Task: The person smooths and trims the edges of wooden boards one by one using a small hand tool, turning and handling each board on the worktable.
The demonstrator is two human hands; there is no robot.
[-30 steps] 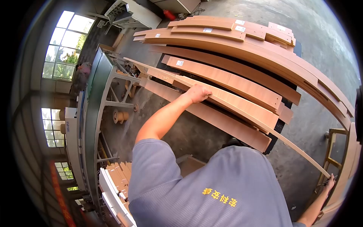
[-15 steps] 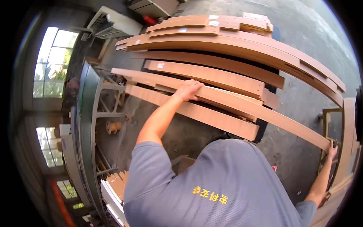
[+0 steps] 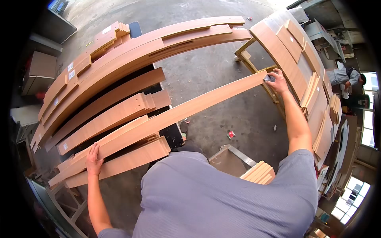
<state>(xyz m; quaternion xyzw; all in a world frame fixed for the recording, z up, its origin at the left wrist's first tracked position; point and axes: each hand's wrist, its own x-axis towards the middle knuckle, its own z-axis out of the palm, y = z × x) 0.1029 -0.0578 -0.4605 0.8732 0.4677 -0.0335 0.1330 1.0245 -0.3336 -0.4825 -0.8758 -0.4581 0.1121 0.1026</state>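
Note:
A long wood-faced board (image 3: 190, 105) stretches diagonally across my view, its near left part over a stack of similar boards. My left hand (image 3: 94, 159) grips this board toward its left end, fingers laid over its face. At the far right end, my right hand (image 3: 279, 81) is closed around a small dark grey block (image 3: 270, 78), pressed against the board's end. What the block is, I cannot make out. Below the long board lies another plank (image 3: 123, 160), and beyond it are shorter stacked planks (image 3: 107, 125).
Long curved-looking boards (image 3: 143, 49) are piled farther back. On the right stands a table (image 3: 274, 43) loaded with panels and strips. A person (image 3: 340, 76) is at the far right. A red-and-white scrap (image 3: 231, 135) lies on the concrete floor, near a metal-edged cart (image 3: 238, 154).
My view has swung to the right, bringing the panel table and the other person into sight. My left hand stays on the long board, and my right hand remains at its far end.

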